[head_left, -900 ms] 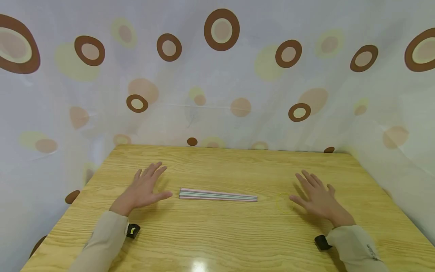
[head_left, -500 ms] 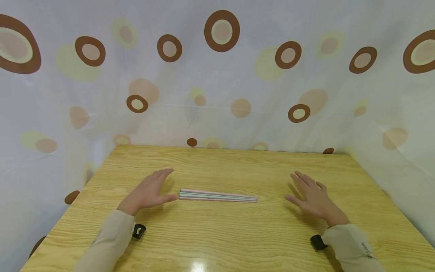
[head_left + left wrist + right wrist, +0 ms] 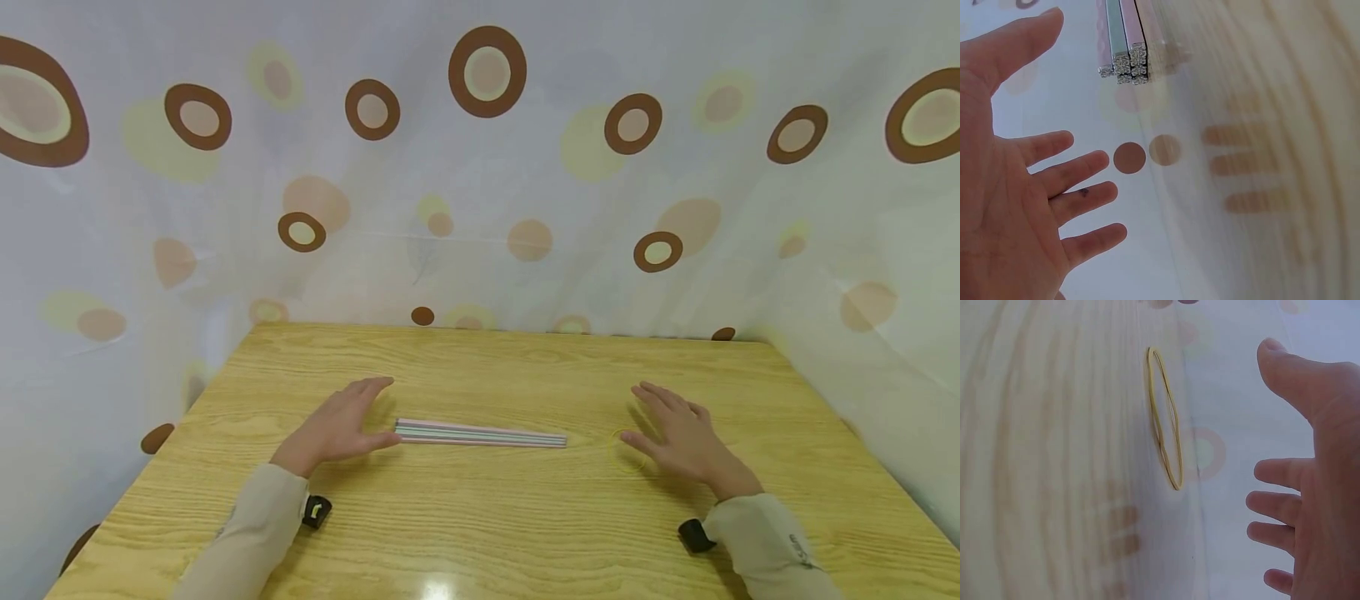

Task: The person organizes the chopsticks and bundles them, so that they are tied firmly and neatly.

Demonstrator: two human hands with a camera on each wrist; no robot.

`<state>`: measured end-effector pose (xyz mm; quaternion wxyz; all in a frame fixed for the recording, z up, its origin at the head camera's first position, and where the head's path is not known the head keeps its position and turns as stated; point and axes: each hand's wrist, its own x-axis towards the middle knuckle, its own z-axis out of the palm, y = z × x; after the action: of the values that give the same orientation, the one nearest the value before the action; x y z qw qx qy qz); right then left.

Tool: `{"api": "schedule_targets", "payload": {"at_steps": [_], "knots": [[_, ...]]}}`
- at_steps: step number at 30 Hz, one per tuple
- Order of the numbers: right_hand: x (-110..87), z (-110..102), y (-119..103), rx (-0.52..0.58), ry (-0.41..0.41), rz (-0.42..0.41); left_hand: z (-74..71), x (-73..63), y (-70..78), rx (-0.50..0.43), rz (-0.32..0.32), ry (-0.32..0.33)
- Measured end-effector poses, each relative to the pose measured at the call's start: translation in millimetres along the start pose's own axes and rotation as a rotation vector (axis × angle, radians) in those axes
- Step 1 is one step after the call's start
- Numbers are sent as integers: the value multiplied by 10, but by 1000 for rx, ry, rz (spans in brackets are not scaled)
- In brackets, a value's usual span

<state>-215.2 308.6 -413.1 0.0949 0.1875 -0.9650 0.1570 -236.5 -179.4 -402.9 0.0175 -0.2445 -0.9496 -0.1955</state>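
Note:
A bundle of chopsticks [image 3: 480, 433] in pink, green and grey lies across the middle of the table, thicker ends to the left. Their silver-patterned square ends [image 3: 1124, 69] show in the left wrist view. My left hand [image 3: 339, 427] hovers beside those ends, fingers extended and thumb apart, holding nothing. In the head view its thumb overlaps the bundle's left end, while the left wrist view shows a gap. To the right, a thin yellow rubber band [image 3: 1155, 419] lies in a loop on the table. My right hand [image 3: 681, 437] is over its right side, fingers spread, not gripping it.
The wooden table [image 3: 480, 533] reaches back to a white curtain [image 3: 480, 167] printed with brown and pastel circles, which also hangs along both sides. A black wrist strap piece [image 3: 317, 511] sits below the left cuff, another black piece [image 3: 696, 536] by the right cuff.
Both hands have moved inward: the left hand rightward to the chopsticks' thick ends, the right hand leftward over the rubber band. The chopsticks and band lie where they were.

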Motion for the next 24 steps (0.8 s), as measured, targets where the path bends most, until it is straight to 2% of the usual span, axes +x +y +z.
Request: {"api": "schedule_targets", "payload": {"at_steps": [7, 24], "knots": [[21, 35, -20, 6, 9, -22, 24, 41, 5, 3, -1, -24], [106, 91, -137, 67, -69, -42, 48, 88, 26, 57, 13, -63]]}}
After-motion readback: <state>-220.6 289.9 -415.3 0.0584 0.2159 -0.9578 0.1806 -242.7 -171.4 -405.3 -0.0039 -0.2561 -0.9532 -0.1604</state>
